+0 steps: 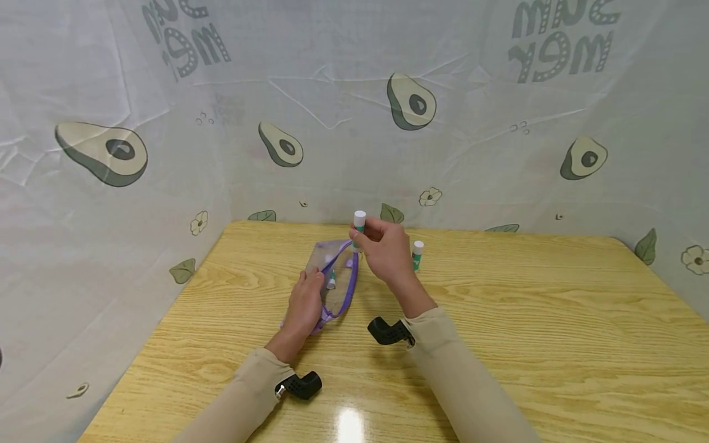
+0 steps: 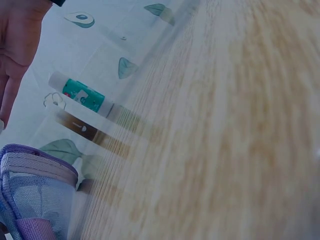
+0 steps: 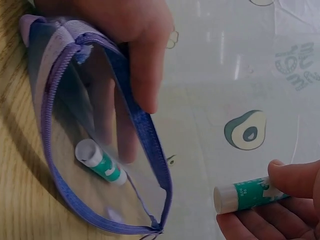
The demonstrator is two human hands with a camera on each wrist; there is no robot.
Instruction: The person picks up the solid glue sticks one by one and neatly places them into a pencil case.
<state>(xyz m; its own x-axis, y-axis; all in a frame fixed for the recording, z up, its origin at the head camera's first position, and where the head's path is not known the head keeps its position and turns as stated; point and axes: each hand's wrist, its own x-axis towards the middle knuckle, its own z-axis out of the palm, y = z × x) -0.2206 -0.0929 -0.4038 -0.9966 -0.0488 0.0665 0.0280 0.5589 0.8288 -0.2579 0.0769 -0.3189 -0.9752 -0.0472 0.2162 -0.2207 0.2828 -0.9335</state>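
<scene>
A mesh zipper pouch (image 1: 352, 282) with purple edging gapes open on the table. My left hand (image 1: 305, 303) grips its left side, thumb over the rim and fingers showing through the mesh in the right wrist view. Inside lies a glue stick (image 3: 102, 162) with a green label and white ends. Another glue stick (image 3: 252, 194) is pinched between thumb and fingers of my right hand (image 1: 388, 251), raised just above the pouch's far right rim. A third glue stick (image 1: 417, 255) stands upright on the table, right of that hand; the left wrist view shows this standing stick (image 2: 84, 95) too.
The wood-grain table (image 1: 526, 320) extends well to the right of the pouch. A pale cloth (image 1: 343, 154) printed with avocados hangs behind its far edge and along the left side. Black wrist mounts (image 1: 386, 331) stick out from both sleeves.
</scene>
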